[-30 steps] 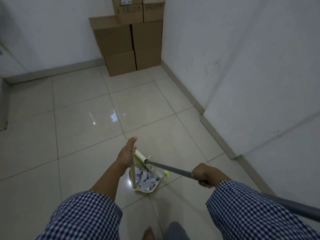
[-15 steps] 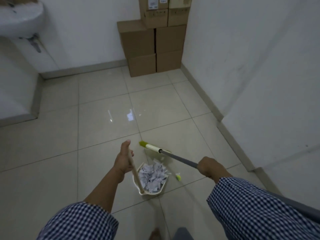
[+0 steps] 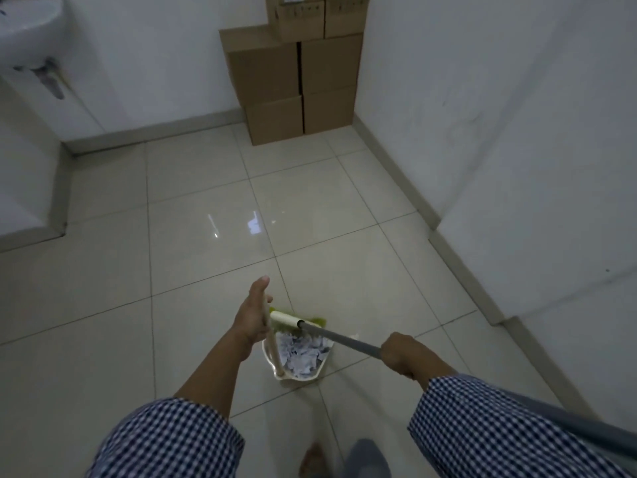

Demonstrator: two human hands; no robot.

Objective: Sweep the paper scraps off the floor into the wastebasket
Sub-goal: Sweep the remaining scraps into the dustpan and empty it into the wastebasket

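Observation:
A cream dustpan [image 3: 269,358] sits on the tiled floor just in front of me, filled with white paper scraps [image 3: 303,355]. My left hand [image 3: 253,313] grips the top of the dustpan's upright handle, thumb raised. My right hand [image 3: 401,353] is closed around the grey broom handle [image 3: 339,339]. The broom's cream and yellow-green head [image 3: 289,320] rests at the far edge of the dustpan, against the scraps. One small white scrap [image 3: 354,336] lies on the floor beside the handle. No wastebasket is visible.
Stacked cardboard boxes [image 3: 296,84] fill the far corner. A white wall [image 3: 499,132] with a grey skirting runs along the right. A wall-mounted basin [image 3: 27,32] hangs at the upper left. My foot [image 3: 312,460] shows at the bottom edge.
The broom head has come down from above the floor to the dustpan's far edge. The view has swung left, revealing the basin.

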